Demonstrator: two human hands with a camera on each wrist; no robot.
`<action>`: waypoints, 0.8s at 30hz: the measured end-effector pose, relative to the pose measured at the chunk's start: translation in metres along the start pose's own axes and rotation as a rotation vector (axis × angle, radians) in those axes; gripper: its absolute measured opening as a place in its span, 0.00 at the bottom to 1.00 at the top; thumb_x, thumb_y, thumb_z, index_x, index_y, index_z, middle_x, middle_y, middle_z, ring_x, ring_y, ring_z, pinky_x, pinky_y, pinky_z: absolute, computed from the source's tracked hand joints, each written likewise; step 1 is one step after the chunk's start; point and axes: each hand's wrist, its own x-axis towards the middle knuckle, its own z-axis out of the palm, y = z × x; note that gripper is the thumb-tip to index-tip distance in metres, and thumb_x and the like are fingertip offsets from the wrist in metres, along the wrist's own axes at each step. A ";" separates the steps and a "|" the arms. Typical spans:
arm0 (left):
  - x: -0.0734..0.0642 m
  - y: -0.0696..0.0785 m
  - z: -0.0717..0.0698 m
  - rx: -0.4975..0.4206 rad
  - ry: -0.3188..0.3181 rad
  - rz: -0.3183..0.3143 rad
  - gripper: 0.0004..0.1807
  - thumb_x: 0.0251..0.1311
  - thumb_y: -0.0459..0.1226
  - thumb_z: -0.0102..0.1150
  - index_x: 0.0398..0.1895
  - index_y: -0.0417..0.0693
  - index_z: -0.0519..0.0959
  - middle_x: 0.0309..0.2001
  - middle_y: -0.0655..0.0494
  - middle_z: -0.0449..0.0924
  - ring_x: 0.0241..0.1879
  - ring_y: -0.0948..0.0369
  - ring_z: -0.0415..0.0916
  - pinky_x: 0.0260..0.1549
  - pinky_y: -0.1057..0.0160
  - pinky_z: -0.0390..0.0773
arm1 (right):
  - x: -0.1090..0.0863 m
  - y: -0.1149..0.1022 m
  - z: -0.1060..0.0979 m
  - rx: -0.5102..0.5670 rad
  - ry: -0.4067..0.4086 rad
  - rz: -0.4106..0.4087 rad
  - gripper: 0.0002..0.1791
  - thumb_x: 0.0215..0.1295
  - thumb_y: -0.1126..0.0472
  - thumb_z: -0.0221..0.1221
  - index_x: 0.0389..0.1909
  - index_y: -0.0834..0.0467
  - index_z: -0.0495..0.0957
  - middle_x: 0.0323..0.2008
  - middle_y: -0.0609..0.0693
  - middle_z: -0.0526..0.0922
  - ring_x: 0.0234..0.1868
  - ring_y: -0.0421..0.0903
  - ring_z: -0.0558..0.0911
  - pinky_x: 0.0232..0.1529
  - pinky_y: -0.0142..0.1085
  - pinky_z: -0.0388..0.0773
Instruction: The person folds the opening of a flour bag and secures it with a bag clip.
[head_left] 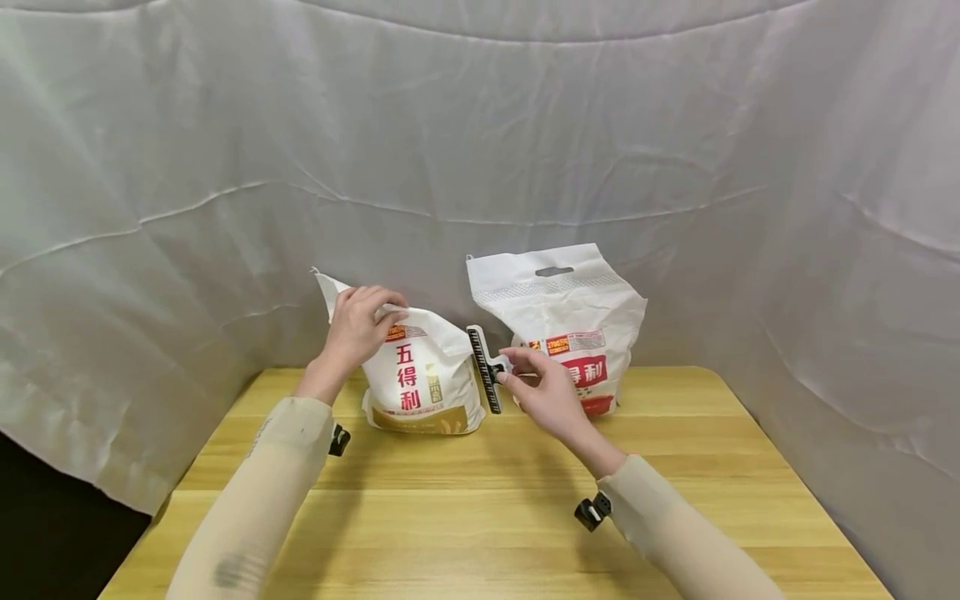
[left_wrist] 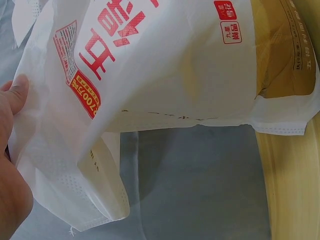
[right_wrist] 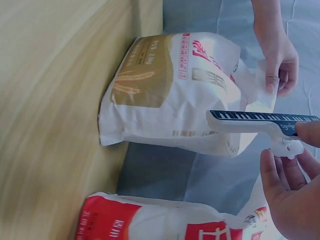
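Note:
A white flour bag (head_left: 450,392) with red lettering and a gold band stands at the left, its upper part folded over. My left hand (head_left: 358,329) grips the top of this bag; in the left wrist view the thumb (left_wrist: 19,92) presses on the white material. Between the two bags, my right hand (head_left: 553,400) pinches a white bag clip (head_left: 475,337) with a black-and-white piano-key pattern. In the right wrist view the clip (right_wrist: 245,120) is held by its handle, its long bar pointing toward the left bag. Whether its jaws are parted cannot be made out.
A second white flour bag (head_left: 555,304) with red panels and a handle slot stands upright on the right, behind my right hand. Both bags stand near the back of the wooden table (head_left: 465,517). Grey cloth (head_left: 480,125) hangs behind and at the sides.

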 end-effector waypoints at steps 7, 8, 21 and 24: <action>0.001 -0.001 -0.001 0.004 -0.011 -0.004 0.06 0.62 0.33 0.72 0.41 0.49 0.85 0.42 0.51 0.88 0.48 0.48 0.80 0.66 0.40 0.63 | 0.016 -0.007 0.002 -0.039 -0.004 -0.048 0.20 0.67 0.64 0.68 0.59 0.62 0.82 0.53 0.59 0.87 0.54 0.54 0.86 0.56 0.43 0.83; 0.001 -0.001 -0.001 0.005 -0.014 -0.006 0.06 0.62 0.34 0.72 0.41 0.49 0.85 0.42 0.52 0.88 0.48 0.48 0.80 0.66 0.40 0.63 | 0.018 -0.008 0.003 -0.042 -0.005 -0.057 0.20 0.68 0.64 0.68 0.59 0.62 0.82 0.53 0.59 0.87 0.54 0.54 0.86 0.56 0.44 0.83; 0.003 0.001 -0.009 0.021 -0.017 -0.016 0.07 0.62 0.33 0.72 0.41 0.48 0.85 0.43 0.50 0.88 0.48 0.48 0.80 0.67 0.40 0.62 | 0.049 -0.025 0.010 -0.148 -0.003 -0.182 0.20 0.68 0.65 0.68 0.59 0.63 0.83 0.48 0.58 0.86 0.46 0.53 0.87 0.50 0.42 0.86; 0.003 0.000 -0.010 0.022 -0.008 -0.004 0.07 0.61 0.33 0.72 0.41 0.48 0.85 0.43 0.50 0.88 0.47 0.48 0.80 0.67 0.40 0.62 | 0.056 -0.030 0.012 -0.164 -0.014 -0.199 0.20 0.68 0.66 0.68 0.59 0.63 0.83 0.48 0.59 0.85 0.46 0.53 0.87 0.50 0.42 0.85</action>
